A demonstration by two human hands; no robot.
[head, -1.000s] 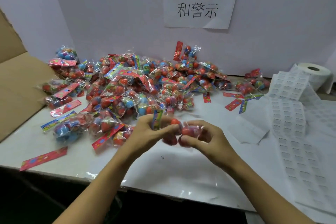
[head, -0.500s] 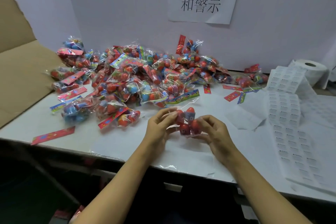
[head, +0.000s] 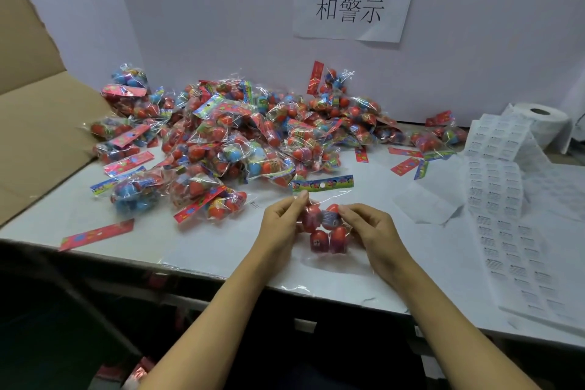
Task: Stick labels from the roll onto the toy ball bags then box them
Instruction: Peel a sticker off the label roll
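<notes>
above the white worktop (head: 221, 250), front centre: one clear plastic bag of red toy balls (head: 326, 228), pinched by my left hand (head: 281, 225) and right hand (head: 373, 231), fingers curled. i'd press the small label flat, smoothing outward; white label roll (head: 547, 120) sits far right.

Both hands (head: 329, 225) pinching one ball bag (head: 324, 228) — pile (head: 221, 139) behind
</notes>
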